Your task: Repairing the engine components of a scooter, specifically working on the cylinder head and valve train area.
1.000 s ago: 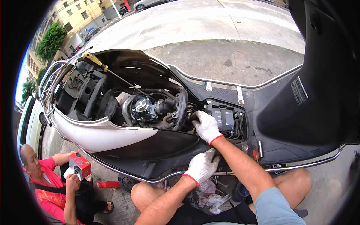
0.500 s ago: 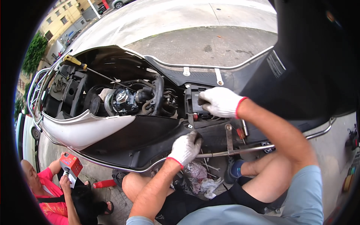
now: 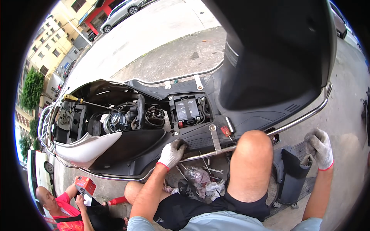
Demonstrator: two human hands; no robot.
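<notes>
My left hand point(image 3: 172, 153), in a dirty white glove, rests curled at the near edge of the scooter's black floorboard point(image 3: 196, 131), by the chrome rail point(image 3: 296, 124); what its fingers hold is hidden. My gloved right hand point(image 3: 317, 148) is off at the right, fingers pinched above a black plastic panel point(image 3: 290, 177); anything in them is too small to make out. The open body shows the engine's carburetor point(image 3: 115, 121), with a yellow-handled screwdriver point(image 3: 71, 97) lying across. The battery point(image 3: 186, 109) sits in its uncovered bay. A red-handled screwdriver point(image 3: 226, 131) and a silver socket point(image 3: 230, 125) lie on the floorboard.
A person point(image 3: 63, 208) in pink at lower left holds a red box point(image 3: 85, 184). Wrenches point(image 3: 216, 170), rags point(image 3: 214, 188) and a red bottle point(image 3: 117, 201) lie below the scooter. The front shield point(image 3: 277, 57) rises at upper right; parked cars point(image 3: 119, 17) stand beyond.
My right hand has left the battery area and swung down and right to beside the scooter. My left hand stays near the floorboard's edge. The view has turned rightward.
</notes>
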